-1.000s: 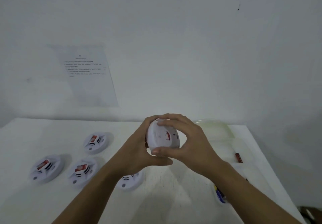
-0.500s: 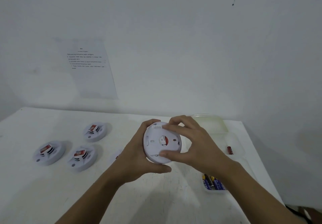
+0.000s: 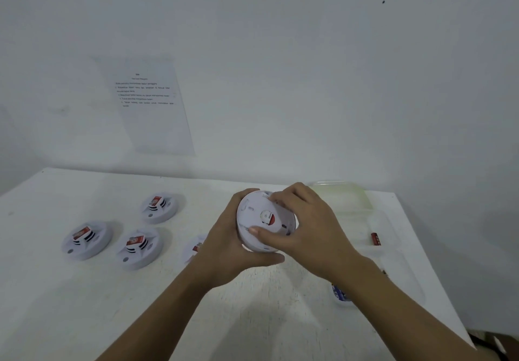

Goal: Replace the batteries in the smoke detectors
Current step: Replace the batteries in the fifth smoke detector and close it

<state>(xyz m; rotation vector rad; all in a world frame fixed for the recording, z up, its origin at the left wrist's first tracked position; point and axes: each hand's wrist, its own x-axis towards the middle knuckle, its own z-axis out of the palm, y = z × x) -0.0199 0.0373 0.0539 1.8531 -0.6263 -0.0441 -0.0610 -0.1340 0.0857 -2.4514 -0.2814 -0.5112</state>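
Note:
Both hands hold one white round smoke detector above the table, its back side tilted toward me, a red patch at its centre. My left hand cups its left edge from behind and below. My right hand grips its right rim, thumb across the lower face and fingers over the top. Three more detectors lie face up at the left. A fourth is partly hidden behind my left wrist.
The white table stands against a white wall with a printed sheet on it. At the right are clear plastic containers, a red battery, and blue batteries in a small tray partly hidden by my right forearm.
The view has dropped slightly and the detector has turned in my hands, showing more of its back. My right fingers have shifted along the top rim.

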